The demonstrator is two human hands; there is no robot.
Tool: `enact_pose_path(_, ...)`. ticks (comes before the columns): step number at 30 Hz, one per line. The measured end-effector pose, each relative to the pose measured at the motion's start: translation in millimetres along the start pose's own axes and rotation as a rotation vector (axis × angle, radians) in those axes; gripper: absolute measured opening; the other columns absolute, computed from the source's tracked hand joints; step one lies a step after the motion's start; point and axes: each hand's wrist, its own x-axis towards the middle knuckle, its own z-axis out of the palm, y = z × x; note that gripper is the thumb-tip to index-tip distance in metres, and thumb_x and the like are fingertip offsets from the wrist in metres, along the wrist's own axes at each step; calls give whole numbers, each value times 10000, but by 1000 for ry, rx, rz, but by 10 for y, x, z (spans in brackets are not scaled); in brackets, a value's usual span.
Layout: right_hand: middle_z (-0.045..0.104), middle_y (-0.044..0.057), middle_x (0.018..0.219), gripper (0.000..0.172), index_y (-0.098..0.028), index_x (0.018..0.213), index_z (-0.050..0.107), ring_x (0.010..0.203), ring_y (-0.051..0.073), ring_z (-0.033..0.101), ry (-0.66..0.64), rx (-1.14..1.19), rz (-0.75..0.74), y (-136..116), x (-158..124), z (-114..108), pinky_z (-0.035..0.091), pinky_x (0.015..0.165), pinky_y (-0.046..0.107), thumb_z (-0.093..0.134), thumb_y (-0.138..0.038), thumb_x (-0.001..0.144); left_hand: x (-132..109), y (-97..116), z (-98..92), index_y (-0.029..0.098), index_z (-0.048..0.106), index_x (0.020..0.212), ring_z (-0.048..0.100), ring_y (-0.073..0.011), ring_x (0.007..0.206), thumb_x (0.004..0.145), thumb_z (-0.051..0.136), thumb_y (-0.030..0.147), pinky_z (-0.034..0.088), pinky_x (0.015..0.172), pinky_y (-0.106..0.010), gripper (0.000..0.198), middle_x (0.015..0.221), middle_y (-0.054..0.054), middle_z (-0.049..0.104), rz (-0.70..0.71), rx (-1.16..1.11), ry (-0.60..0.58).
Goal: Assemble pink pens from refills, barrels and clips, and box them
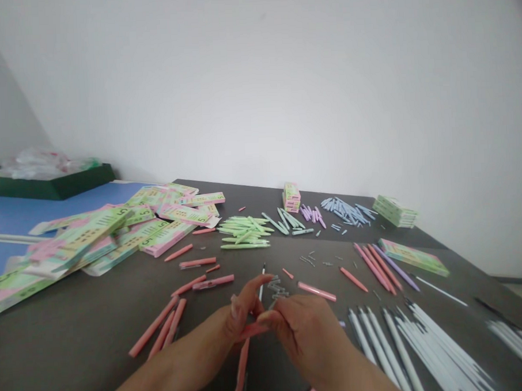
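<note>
Both hands meet over the near middle of the dark table. My left hand point(245, 304) is closed around a pink pen barrel point(252, 331), with the index finger pointing forward. From the right, my right hand point(312, 326) pinches the same barrel's end between thumb and bent fingers; its fingertips are partly hidden. Just beyond the fingers lie small metal springs point(277, 287) and a thin white refill point(261, 287). Another pink pen part point(241, 369) lies below the hands. A pink barrel point(317, 291) rests past my right hand.
Several pink pen parts point(154, 327) lie at left, below a heap of printed boxes point(102, 231). Green pens point(245, 228), blue parts point(346, 210) and a box stack point(291, 197) sit farther back. White refills point(436, 343) spread at right, near a flat box point(413, 257).
</note>
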Motion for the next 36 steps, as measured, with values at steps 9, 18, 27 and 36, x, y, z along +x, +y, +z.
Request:
enact_pose_path(9, 656, 28, 605, 298, -186, 709, 609, 511, 149, 586, -87, 160, 135, -35, -19, 33, 367, 483, 223, 472, -373, 897, 12, 47, -37, 353, 321, 1388, 477, -261, 1134, 821, 360, 624, 314, 975, -408, 630, 1159, -56, 576, -58, 185, -54)
enact_pose_path(18, 680, 44, 654, 291, -194, 732, 616, 569, 174, 625, -84, 116, 114, -57, -16, 49, 400, 523, 237, 434, -331, 913, 27, 57, -2, 365, 263, 1406, 405, -272, 1245, 789, 319, 678, 336, 983, -417, 694, 1296, -55, 511, -46, 153, -106)
enact_pose_path(27, 694, 37, 737, 243, -205, 811, 633, 652, 162, 641, -96, 174, 94, -44, -29, 60, 429, 577, 223, 442, -308, 919, 11, 27, -39, 356, 235, 1417, 456, -264, 1191, 814, 251, 660, 302, 1012, -433, 676, 1295, -73, 512, -64, 213, -81)
enact_pose_path(36, 700, 44, 808, 173, -193, 876, 623, 739, 175, 653, -21, 174, -48, -59, -45, 145, 455, 639, 246, 460, -137, 857, 11, 31, -17, 340, 294, 1402, 477, -281, 1173, 861, 280, 591, 329, 988, -434, 597, 1243, -74, 563, -27, 217, -71)
